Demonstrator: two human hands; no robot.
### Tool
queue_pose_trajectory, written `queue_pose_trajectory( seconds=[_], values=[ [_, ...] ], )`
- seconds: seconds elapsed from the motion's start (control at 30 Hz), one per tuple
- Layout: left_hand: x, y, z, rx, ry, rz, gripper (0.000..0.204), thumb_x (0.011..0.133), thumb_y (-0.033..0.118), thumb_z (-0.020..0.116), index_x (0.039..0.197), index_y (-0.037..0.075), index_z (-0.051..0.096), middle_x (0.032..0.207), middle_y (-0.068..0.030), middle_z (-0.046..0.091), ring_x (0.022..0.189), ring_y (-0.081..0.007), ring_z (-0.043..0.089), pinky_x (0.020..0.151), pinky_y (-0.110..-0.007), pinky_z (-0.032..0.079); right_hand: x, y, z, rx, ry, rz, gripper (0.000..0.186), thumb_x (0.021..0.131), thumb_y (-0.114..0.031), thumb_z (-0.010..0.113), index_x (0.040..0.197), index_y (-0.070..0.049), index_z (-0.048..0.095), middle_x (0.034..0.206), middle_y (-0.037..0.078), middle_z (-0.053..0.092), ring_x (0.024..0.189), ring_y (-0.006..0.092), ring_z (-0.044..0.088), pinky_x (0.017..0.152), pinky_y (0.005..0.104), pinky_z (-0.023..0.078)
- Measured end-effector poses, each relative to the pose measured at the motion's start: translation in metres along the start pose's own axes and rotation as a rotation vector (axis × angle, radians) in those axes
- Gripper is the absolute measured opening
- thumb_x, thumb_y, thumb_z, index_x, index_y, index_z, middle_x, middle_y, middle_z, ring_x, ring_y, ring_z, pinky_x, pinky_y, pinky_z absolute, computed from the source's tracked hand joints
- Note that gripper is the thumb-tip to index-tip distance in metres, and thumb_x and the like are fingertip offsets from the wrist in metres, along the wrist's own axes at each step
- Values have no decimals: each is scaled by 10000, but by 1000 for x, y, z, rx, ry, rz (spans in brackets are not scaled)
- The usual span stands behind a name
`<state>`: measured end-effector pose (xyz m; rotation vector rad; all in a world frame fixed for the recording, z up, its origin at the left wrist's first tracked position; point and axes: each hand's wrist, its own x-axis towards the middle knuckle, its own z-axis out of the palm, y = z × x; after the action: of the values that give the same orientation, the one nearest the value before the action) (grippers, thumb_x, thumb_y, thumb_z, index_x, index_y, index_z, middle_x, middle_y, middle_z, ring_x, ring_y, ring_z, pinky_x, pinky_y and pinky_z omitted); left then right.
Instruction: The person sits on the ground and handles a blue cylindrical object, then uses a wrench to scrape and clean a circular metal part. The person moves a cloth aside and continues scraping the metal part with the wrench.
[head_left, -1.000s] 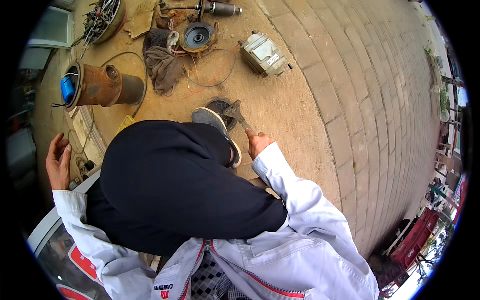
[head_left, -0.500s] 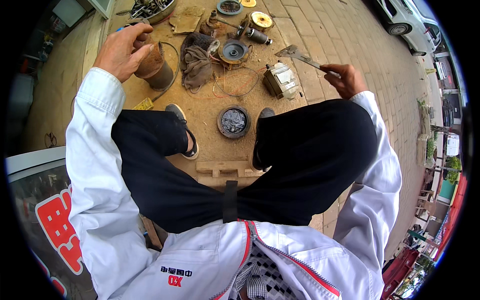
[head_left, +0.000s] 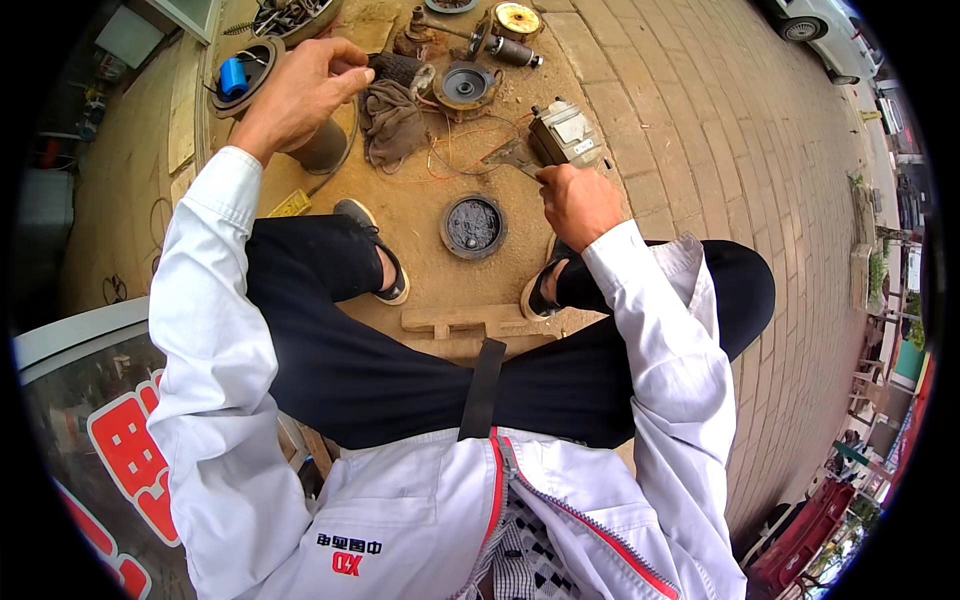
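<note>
My right hand (head_left: pixel 582 200) is closed round the handle of a scraper (head_left: pixel 514 157), whose flat metal blade points away to the left over the ground beside the boxy metal part. Over on the left, my left hand (head_left: pixel 310 88) hovers above an upright rusty cylinder (head_left: pixel 322 150), its fingers loosely bent and thumb a little apart, with nothing visible in them. Beside that hand, a blue cylinder (head_left: pixel 233 77) lies on a round dark flange (head_left: pixel 262 62). Between my feet stands a round dish (head_left: pixel 472 228) of dark, shiny, grease-like stuff.
A grey-brown rag (head_left: pixel 393 125), a round motor cover (head_left: pixel 467 87), a rotor with a shaft (head_left: pixel 510 50) and a boxy metal part (head_left: pixel 565 133) lie ahead. Thin wires trail between them. A wooden piece (head_left: pixel 465 320) lies near my feet. A white car (head_left: pixel 815 35) stands far right.
My right hand has brought the scraper left and inward, from beside my knee to near the dish. My left hand has moved right, uncovering the blue cylinder. The view has shifted slightly.
</note>
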<state>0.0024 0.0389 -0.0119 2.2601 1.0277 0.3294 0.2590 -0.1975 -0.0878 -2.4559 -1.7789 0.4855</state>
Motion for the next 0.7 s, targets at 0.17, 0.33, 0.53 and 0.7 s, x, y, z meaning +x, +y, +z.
queue_pose_trajectory(
  seconds=[0.17,0.33,0.53,0.7],
  values=[
    [-14,-8,110,13,-264,-128,327,867,199,680,1065,-60,688,959,-242,724,901,-339,720,839,-409,544,-32,32,90,227,-49,172,220,849,-178,654,1033,-94,741,931,234,711,893,413,693,788,501,557],
    [-92,-66,279,-563,-285,-1003,222,931,120,567,1081,-38,612,886,-125,665,721,-228,678,605,-402,562,-40,32,101,163,-166,304,229,855,-164,626,1041,-99,742,977,228,715,934,408,693,821,485,557],
    [-113,-86,360,-1111,-241,-1420,595,976,191,518,1513,40,309,1516,-250,343,1283,-419,482,972,-577,475,-29,34,108,220,-102,317,219,857,-155,599,1013,-94,740,957,234,714,925,417,691,820,496,555],
    [-112,-110,397,-1292,-165,-1522,678,965,294,560,1550,124,262,1568,-220,276,1370,-419,379,1098,-630,324,-22,33,117,149,-110,375,267,835,-179,631,1063,-111,750,937,234,712,888,422,693,787,484,568]
  ],
)
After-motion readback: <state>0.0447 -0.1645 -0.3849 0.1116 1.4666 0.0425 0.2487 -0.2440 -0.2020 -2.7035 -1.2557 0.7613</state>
